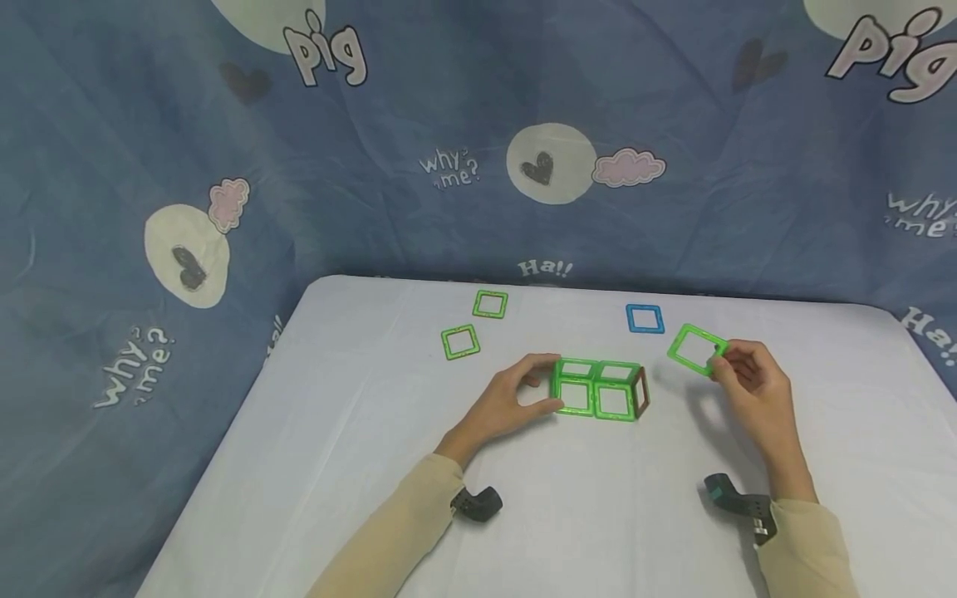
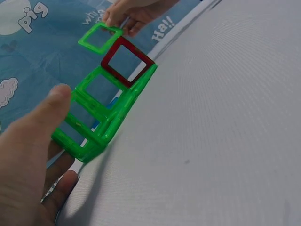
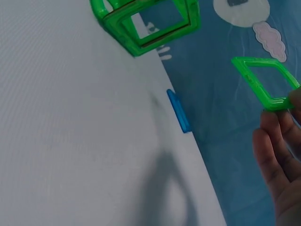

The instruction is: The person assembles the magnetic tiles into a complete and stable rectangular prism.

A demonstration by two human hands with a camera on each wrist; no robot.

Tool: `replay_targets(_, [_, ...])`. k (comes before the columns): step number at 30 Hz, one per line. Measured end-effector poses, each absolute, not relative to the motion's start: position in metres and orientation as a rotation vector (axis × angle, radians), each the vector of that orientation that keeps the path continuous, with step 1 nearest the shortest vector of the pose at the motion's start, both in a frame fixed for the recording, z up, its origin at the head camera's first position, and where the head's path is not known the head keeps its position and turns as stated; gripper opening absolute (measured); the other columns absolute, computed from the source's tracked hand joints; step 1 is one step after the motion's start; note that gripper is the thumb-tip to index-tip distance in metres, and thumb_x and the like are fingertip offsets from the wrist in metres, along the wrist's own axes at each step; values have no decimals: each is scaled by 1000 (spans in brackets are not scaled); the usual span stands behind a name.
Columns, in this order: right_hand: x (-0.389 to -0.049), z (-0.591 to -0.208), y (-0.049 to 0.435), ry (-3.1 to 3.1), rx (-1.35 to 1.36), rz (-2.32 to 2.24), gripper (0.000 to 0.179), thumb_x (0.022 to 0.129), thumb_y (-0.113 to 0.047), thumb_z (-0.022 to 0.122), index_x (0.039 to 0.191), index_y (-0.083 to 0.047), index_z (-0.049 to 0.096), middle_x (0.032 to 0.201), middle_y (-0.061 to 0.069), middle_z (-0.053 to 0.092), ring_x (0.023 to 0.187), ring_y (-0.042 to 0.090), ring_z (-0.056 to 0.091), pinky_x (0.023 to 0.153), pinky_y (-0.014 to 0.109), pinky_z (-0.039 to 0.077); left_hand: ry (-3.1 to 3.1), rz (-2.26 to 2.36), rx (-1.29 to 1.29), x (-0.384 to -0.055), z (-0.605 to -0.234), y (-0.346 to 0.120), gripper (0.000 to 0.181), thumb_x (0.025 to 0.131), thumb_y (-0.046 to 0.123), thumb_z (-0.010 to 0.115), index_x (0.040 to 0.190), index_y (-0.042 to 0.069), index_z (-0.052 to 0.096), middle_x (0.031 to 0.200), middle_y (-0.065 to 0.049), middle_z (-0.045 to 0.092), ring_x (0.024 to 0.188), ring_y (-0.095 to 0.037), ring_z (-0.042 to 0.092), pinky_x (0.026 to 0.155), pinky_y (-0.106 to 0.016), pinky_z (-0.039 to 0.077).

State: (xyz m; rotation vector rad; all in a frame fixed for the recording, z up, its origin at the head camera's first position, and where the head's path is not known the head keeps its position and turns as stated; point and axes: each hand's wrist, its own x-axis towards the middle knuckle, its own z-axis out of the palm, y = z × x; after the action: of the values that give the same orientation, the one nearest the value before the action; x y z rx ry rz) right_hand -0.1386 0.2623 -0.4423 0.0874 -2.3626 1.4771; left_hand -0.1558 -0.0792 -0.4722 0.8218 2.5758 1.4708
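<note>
A box-like frame of green magnetic tiles (image 1: pixel 596 387) stands on the table, with one dark red tile (image 2: pixel 128 62) at its right end. My left hand (image 1: pixel 516 397) grips the left end of this frame, thumb in front and fingers behind. To the right, my right hand (image 1: pixel 758 390) pinches a loose green magnetic tile (image 1: pixel 684 357) by its corner. That tile is held up off the table and tilted, apart from the frame, with the hand's shadow below on the cloth. In the right wrist view, the held tile (image 3: pixel 254 82) shows at the thumb and fingertips.
A blue square tile (image 1: pixel 645 319) lies flat behind the frame, to its right. Two green square tiles (image 1: pixel 490 304) lie at the back left. The table wears a white cloth (image 1: pixel 568 515), and a blue printed curtain (image 1: pixel 419 224) hangs along its far edge.
</note>
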Motion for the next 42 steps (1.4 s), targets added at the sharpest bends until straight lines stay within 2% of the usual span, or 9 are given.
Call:
replay_targets(8, [-138, -436, 254, -2359, 198, 1463, 27, 91, 2, 57, 117, 4, 50, 98, -8, 57, 86, -2, 58, 74, 6, 48, 2570, 1489, 813, -156, -473, -78, 54, 89, 40, 63, 138, 30, 42, 138, 9, 51, 122, -6, 51, 97, -22, 46])
replay_targets(14, [-136, -432, 250, -2344, 246, 1449, 33, 88, 4, 59, 120, 4, 50, 101, -9, 56, 89, -2, 57, 81, 4, 45, 2581, 1472, 805, -157, -475, -79, 55, 89, 44, 61, 138, 34, 40, 138, 11, 50, 120, -6, 51, 97, -22, 46])
replay_targets(20, [-134, -423, 242, -2318, 331, 1467, 41, 85, 10, 60, 125, 3, 51, 100, -4, 58, 84, 0, 59, 79, 6, 45, 2579, 1472, 807, -157, -475, -79, 55, 89, 44, 61, 138, 34, 40, 138, 11, 50, 122, -5, 50, 97, -21, 45])
replay_targets(28, [-122, -398, 221, -2322, 460, 1404, 36, 81, 16, 60, 116, 10, 53, 91, 8, 61, 80, 0, 59, 78, 6, 44, 2576, 1479, 803, -157, -474, -78, 56, 89, 43, 62, 139, 28, 42, 138, 11, 50, 122, -5, 50, 97, -22, 45])
replay_targets(32, [-123, -401, 219, -2322, 488, 1389, 37, 80, 18, 60, 115, 9, 52, 92, 12, 61, 81, 1, 59, 77, 6, 44, 2572, 1481, 795, -157, -473, -78, 56, 89, 43, 61, 139, 28, 42, 138, 11, 51, 122, -5, 50, 97, -22, 45])
replay_targets(42, [-128, -416, 219, -2326, 571, 1444, 39, 81, 13, 64, 117, 1, 52, 96, 6, 63, 87, 2, 60, 82, 8, 45, 2562, 1490, 790, -157, -474, -78, 55, 88, 43, 62, 138, 31, 42, 137, 11, 51, 121, -5, 50, 97, -21, 45])
